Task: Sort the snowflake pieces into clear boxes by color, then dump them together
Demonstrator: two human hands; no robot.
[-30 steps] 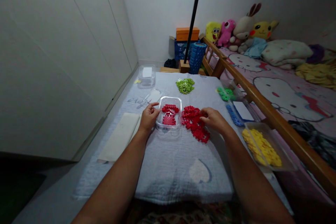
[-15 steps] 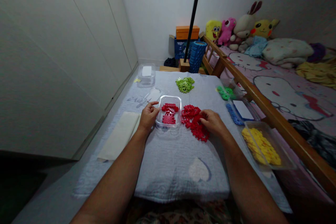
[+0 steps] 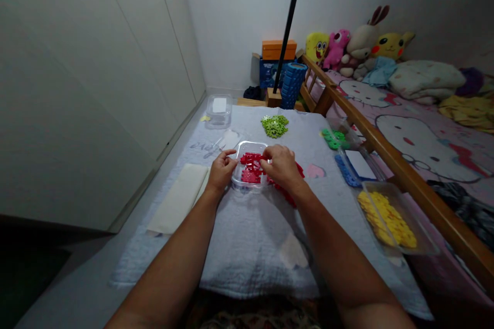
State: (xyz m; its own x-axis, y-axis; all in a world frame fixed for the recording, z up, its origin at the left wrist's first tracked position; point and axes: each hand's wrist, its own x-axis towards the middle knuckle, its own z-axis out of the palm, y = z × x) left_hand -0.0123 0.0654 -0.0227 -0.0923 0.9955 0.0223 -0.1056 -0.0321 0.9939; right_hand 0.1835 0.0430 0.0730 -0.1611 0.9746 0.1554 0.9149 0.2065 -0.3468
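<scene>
Cloth (image 3: pixel 247 247) under tub (image 3: pixel 250 147) (red pieces (image 3: pixel 250 177) inside)

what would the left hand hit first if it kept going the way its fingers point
Most likely the left side of the clear container: the left hand's fingertips are right by it, perhaps already touching. Depth is hard to judge; over the rim, the red pieces would come next.

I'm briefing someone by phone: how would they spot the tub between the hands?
On the cloth-covered table, look between the left hand and right hand for a clear tub. It holds red pieces; the tubs beside the wooden rail hold green, blue and yellow.
</scene>
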